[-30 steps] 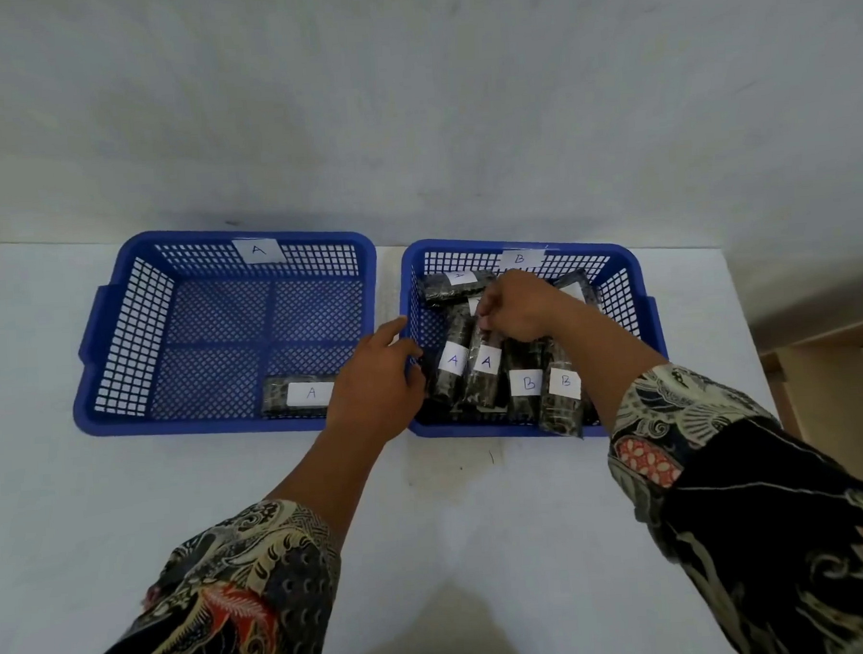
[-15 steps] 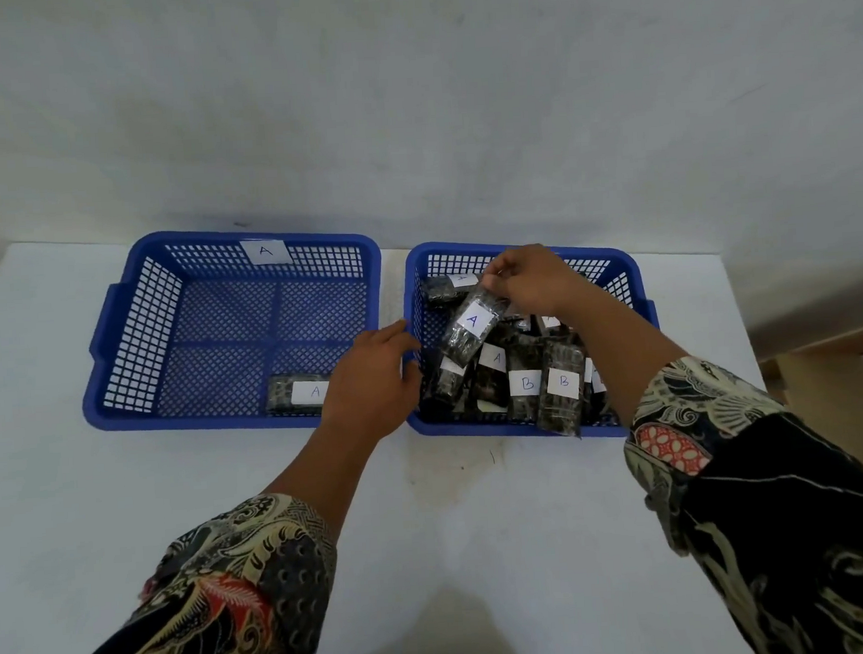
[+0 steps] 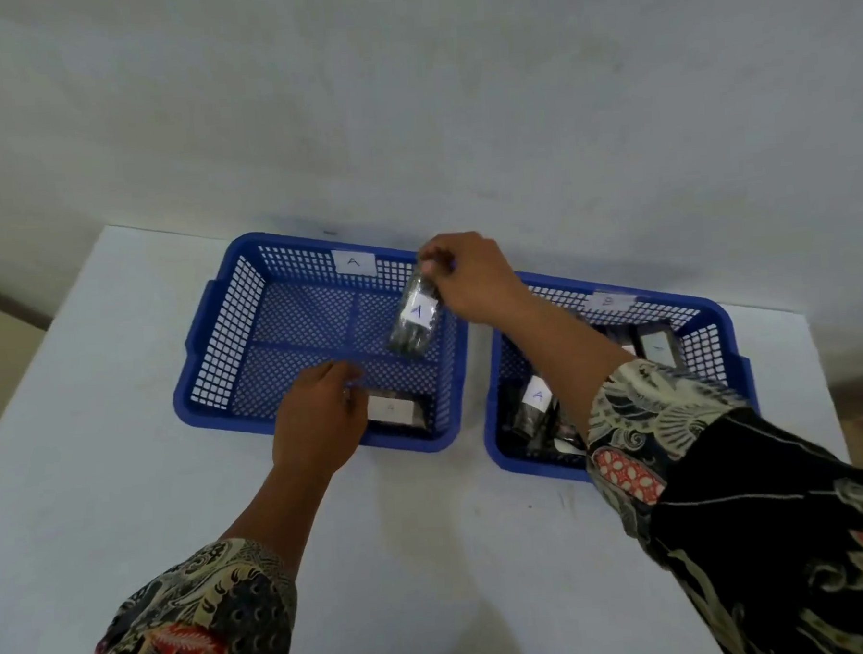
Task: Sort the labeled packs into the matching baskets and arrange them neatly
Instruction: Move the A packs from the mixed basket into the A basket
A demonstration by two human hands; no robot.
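The right hand pinches an A-labeled pack by its top end, dangling it over basket A, while the left hand, fingers loosely curled, rests just beside the one A pack already lying there. Beneath the right forearm, basket B holds a jumble including another A-marked pack, so most sorting seems left to do.

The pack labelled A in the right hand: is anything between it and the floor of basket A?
Nothing visible blocks it. The dark plastic pack labelled A hangs from the right hand over bare mesh in the blue plastic basket tagged A. The one pack lying there is at the near wall, beside the left hand.
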